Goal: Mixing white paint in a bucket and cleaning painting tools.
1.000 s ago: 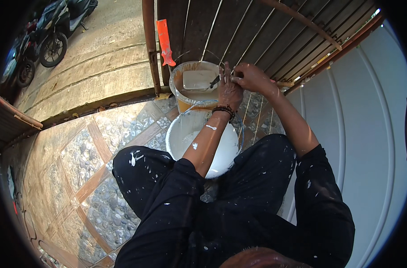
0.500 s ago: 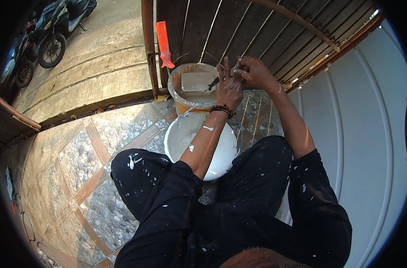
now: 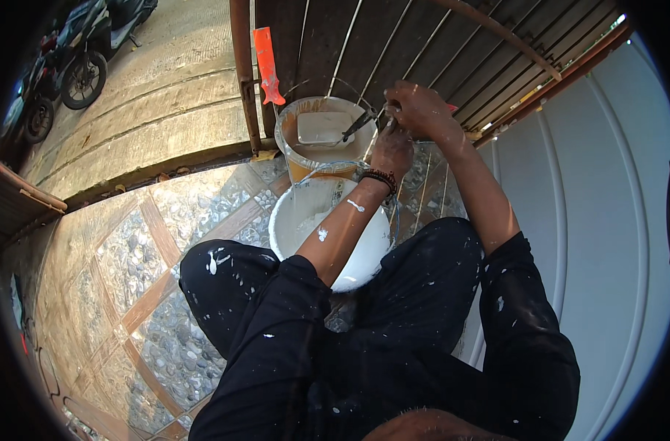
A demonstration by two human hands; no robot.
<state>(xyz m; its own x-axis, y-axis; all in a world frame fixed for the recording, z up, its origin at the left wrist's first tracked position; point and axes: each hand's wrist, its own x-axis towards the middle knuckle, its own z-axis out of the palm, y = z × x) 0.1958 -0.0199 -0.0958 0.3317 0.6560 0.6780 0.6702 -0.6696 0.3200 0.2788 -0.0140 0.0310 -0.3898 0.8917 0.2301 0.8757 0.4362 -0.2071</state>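
Note:
My left hand, smeared with pale paint, is raised beside the far bucket, its fingers drawn together. Against its fingertips, my right hand has curled, pinching fingers. Whatever lies between them, if anything, is too small to make out. The yellowish bucket contains cloudy liquid and a pale rectangular block. A dark, slim tool slants over that bucket's right side, close to my hands. Nearer to me, between my knees, a white bucket coated with white paint sits partly under my left forearm.
An orange-red handle-shaped piece stands upright at the yellowish bucket's far left. Behind rises a dark slatted gate. A pale ribbed panel borders the right side. Patterned tiles cover the floor; motorbikes are parked at far left.
My left hand's spread fingers have drawn together, and the hand has shifted right. My right hand has risen slightly, its fingers more curled. More of the dark tool shows.

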